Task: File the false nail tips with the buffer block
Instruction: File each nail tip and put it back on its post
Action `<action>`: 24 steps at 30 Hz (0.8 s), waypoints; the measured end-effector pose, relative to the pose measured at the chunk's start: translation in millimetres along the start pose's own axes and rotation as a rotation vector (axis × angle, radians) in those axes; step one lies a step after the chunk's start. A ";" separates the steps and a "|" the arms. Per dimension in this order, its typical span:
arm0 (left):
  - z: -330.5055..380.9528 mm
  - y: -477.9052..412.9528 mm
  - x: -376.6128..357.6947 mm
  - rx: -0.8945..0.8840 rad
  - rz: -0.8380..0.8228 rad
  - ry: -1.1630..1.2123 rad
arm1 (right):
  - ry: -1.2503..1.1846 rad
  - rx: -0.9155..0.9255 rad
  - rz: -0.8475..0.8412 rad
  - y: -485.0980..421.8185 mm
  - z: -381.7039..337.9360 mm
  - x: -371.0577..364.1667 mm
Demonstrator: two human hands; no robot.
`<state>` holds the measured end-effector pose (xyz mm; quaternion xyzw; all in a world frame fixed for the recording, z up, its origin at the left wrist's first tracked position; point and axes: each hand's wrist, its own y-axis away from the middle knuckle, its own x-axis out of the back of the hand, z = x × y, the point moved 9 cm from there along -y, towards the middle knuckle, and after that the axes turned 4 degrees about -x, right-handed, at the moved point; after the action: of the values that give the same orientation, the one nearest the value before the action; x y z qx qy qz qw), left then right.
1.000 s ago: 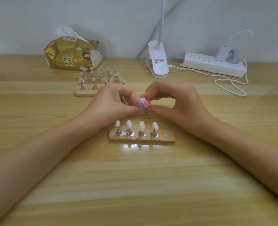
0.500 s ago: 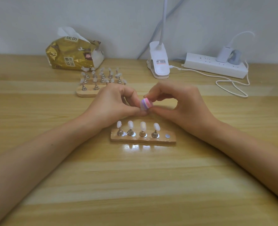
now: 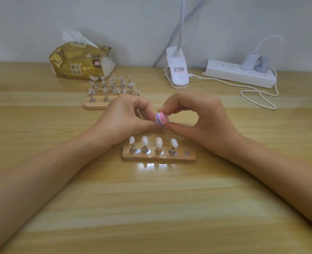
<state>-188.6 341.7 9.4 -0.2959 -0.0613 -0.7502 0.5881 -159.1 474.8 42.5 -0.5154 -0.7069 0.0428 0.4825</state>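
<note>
A small pink, white and purple striped buffer block (image 3: 162,119) is pinched by my right hand (image 3: 197,118) between thumb and forefinger above the table. My left hand (image 3: 122,118) meets it from the left with curled fingers; whatever its fingertips pinch against the block is hidden. Just in front lies a wooden holder (image 3: 159,157) carrying several white false nail tips (image 3: 159,142) on metal stands, with one bare magnet spot at its right end.
A second wooden holder (image 3: 94,105) with several nail tips sits behind my left hand. A gold tissue pack (image 3: 78,65), a white clip lamp (image 3: 177,70) and a power strip (image 3: 239,74) with a looping cable line the back of the wooden table.
Both hands stay together over the holder. The buffer block has shifted slightly between frames, as in a small rubbing motion.
</note>
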 end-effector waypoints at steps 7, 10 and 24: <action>-0.1 0.2 -0.1 -0.003 0.000 0.000 | 0.015 0.027 -0.021 -1.0 -1.8 -2.2; -1.7 0.1 0.3 0.005 0.004 0.007 | -0.004 -0.033 -0.021 -1.6 3.5 -1.6; -2.1 -0.2 0.4 0.017 0.004 0.002 | 0.002 -0.051 -0.036 -1.5 7.2 -3.5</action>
<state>-189.5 340.5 8.0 -0.2903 -0.0664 -0.7489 0.5920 -165.4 474.5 37.2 -0.5148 -0.7164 0.0156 0.4706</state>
